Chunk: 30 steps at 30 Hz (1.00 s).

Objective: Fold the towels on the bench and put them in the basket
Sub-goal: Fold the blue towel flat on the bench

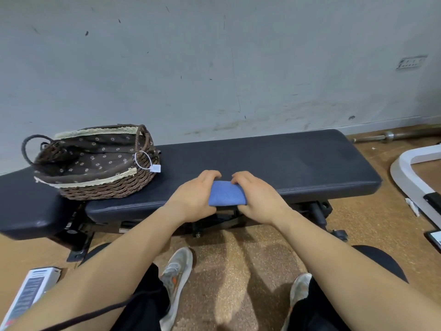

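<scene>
Likely to spring open on the way left to the basket (pixel 107 189) if carried slackly, or to slip off the near edge of the bench (pixel 286 161) onto the floor. Folded blue towel (pixel 226 194) squeezed between left grip (pixel 193 194) and right grip (pixel 259 195), both curled round its ends, fingertips hooked over the far fold. Sits at the bench's near edge, well right of the basket.

Bench (pixel 274 158) top: open stretch from centre out to the right end, shorter strip leftward to the basket (pixel 95 168). Basket mouth open upward. Its right handle (pixel 142 137) stands upright on that approach, tag (pixel 155 168) dangling. Wall (pixel 214 68) close behind far edge.
</scene>
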Each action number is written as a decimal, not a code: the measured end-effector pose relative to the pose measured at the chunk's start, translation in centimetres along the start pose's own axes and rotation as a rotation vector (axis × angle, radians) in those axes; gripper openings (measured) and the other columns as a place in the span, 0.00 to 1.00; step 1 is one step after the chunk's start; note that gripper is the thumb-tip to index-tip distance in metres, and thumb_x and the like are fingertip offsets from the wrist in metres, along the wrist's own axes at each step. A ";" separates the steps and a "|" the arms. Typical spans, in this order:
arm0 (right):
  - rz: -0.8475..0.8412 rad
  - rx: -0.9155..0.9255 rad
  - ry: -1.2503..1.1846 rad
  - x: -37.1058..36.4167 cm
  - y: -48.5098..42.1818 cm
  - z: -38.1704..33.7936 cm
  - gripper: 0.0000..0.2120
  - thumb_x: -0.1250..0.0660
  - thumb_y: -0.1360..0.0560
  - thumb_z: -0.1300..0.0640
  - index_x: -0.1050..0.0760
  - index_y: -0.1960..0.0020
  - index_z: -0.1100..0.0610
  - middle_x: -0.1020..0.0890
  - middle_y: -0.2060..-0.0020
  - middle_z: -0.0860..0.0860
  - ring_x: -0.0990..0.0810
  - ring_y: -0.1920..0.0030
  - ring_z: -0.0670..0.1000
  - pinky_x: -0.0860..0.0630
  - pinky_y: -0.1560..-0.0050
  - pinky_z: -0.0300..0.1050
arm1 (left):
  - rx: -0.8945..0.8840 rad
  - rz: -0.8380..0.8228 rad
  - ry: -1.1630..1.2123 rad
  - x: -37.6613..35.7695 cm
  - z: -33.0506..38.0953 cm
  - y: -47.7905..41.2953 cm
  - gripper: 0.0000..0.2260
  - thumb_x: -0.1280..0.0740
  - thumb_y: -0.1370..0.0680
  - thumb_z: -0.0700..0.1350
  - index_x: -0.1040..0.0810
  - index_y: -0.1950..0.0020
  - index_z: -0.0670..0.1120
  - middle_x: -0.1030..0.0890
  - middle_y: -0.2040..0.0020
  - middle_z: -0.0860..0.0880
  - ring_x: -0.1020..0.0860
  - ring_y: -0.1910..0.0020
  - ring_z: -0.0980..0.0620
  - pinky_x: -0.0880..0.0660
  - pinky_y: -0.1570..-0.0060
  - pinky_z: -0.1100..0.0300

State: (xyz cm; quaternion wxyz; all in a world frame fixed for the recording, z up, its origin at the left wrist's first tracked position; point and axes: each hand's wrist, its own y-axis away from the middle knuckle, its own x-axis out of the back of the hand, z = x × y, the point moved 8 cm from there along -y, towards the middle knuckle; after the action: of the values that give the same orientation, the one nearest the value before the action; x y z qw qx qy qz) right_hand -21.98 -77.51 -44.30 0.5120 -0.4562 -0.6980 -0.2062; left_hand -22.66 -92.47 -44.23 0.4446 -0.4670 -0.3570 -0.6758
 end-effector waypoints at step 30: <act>0.072 0.076 -0.305 0.3 -31.6 -25.6 0.18 0.29 0.24 0.58 0.26 0.36 0.57 0.19 0.41 0.54 0.22 0.42 0.55 0.27 0.43 0.45 | 0.657 0.492 0.227 21.5 -29.2 12.7 0.17 0.29 0.28 0.61 0.25 0.47 0.51 0.21 0.55 0.55 0.22 0.55 0.50 0.25 0.58 0.54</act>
State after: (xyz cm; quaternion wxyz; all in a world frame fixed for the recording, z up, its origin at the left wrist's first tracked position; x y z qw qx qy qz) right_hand -35.31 -112.51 -28.31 0.4239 -0.4875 -0.7581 -0.0894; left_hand -23.57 -128.85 -32.03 0.7544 -0.2941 -0.3802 -0.4471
